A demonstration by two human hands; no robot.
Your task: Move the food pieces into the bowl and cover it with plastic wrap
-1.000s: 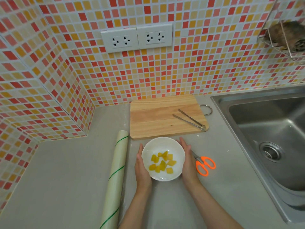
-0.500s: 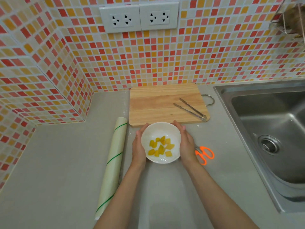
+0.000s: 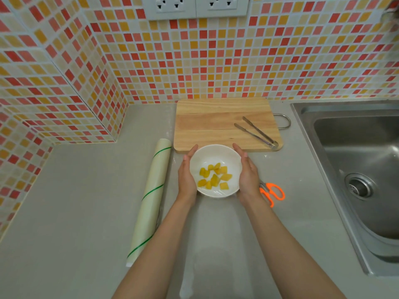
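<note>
A white bowl stands on the grey counter just in front of the cutting board. Several yellow food pieces lie inside it. A clear film with a shiny glint stretches over the bowl's near rim. My left hand lies flat against the bowl's left side and my right hand against its right side, fingers pointing away from me. A roll of plastic wrap with green stripes lies to the left of the bowl.
The wooden cutting board carries metal tongs at its right end. Orange-handled scissors lie right of my right hand. A steel sink fills the right side. Tiled walls close the back and left.
My view has tilted down, so more of my forearms shows. Both hands stay cupped on the bowl's sides, and the bowl has not visibly shifted on the counter.
</note>
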